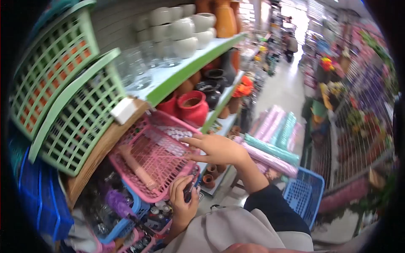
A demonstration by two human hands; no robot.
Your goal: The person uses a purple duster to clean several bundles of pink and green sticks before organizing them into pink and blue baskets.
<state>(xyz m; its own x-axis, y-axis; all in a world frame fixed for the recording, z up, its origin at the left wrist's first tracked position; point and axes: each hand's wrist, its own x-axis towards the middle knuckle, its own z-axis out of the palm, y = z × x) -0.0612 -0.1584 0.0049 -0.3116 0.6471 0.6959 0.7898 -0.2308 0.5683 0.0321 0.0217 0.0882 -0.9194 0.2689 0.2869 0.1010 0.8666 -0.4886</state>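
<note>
Single view, worn on the head. It faces forward and down, rolled so that the green-edged shelf (185,71) slants across the left half. Range is close: the pink basket (156,164) and right hand (217,148) sit within arm's reach at centre. The aisle floor (282,88) recedes to the upper right. Wide lens, with dark rounded corners.

Green-edged shelf (185,76): white ceramic pots (185,36), glass jars (139,63) (clear), orange vases (225,19) far end.
</note>
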